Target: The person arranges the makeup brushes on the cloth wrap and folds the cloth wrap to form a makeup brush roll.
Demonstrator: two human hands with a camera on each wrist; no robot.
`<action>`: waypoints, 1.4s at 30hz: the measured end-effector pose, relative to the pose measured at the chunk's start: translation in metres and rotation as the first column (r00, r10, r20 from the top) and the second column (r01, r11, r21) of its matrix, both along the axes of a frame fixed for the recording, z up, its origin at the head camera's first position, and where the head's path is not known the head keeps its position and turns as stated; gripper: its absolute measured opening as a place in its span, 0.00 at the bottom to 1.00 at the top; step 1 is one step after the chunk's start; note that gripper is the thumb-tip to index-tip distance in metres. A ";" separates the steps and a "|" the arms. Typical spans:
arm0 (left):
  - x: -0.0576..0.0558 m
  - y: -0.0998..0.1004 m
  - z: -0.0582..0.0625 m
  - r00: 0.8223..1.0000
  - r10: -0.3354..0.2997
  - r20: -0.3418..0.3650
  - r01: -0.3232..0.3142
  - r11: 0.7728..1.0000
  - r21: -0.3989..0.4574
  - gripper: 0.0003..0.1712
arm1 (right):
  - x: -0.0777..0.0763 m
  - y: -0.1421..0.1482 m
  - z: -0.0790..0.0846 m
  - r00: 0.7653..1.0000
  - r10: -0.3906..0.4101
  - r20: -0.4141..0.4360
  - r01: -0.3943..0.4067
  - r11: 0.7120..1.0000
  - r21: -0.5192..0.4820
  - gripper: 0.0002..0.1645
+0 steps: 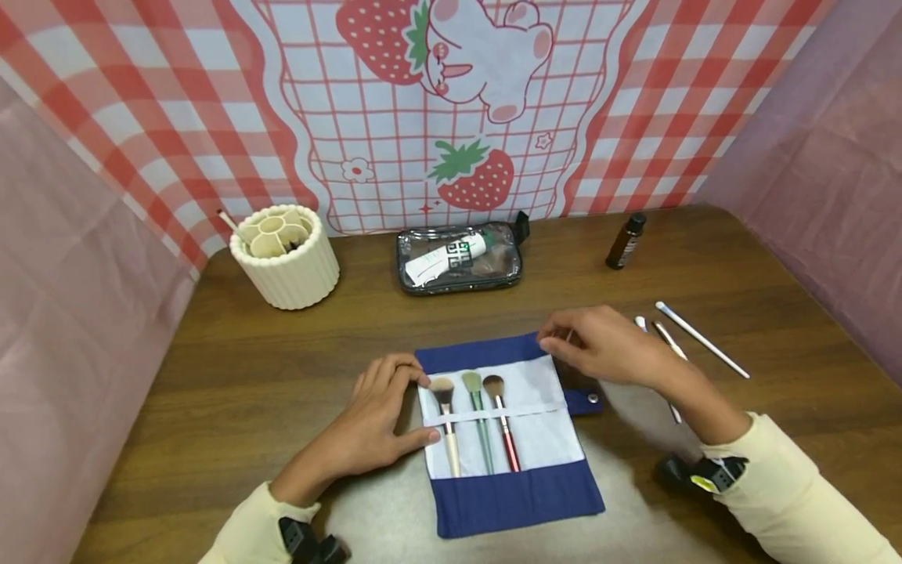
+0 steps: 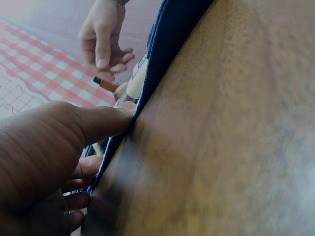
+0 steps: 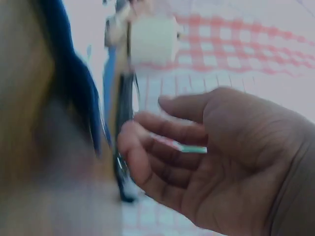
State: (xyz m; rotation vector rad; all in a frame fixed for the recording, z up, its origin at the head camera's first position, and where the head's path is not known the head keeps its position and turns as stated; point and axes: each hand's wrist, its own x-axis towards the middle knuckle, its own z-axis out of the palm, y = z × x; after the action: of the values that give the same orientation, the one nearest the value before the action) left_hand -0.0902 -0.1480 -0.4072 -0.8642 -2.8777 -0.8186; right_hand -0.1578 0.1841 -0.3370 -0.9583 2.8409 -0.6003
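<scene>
A navy brush roll (image 1: 517, 497) with a pale lining lies unfolded on the table. Three makeup brushes sit under its white strap: one with a cream handle (image 1: 452, 450), a green one (image 1: 482, 429) and one with a red handle (image 1: 509, 446). My left hand (image 1: 377, 415) rests at the roll's left edge, thumb and fingers spread apart; in the left wrist view the thumb (image 2: 106, 123) touches that edge. Over the top right corner is my right hand (image 1: 606, 345). Its fingers (image 3: 135, 152) are loosely bent in the right wrist view, with nothing held.
Several slim brushes (image 1: 701, 338) lie to the right, partly hidden by my right forearm. Along the back stand a cream ribbed holder (image 1: 289, 270), a clear pouch (image 1: 461, 262) with a white tube, and a dark bottle (image 1: 625, 241). A snap tab (image 1: 583, 401) sticks out rightward.
</scene>
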 end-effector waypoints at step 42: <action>0.001 0.000 0.001 1.000 -0.008 -0.003 0.008 1.000 0.008 0.35 | -0.012 0.076 -0.011 0.940 -0.339 0.040 0.315 0.905 0.285 0.11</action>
State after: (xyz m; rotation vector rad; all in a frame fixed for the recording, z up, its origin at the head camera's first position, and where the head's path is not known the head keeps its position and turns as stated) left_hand -0.0896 -0.1480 -0.4063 -0.8759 -2.8686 -0.8281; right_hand -0.1701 0.2597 -0.3481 -0.4009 2.9182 -0.2485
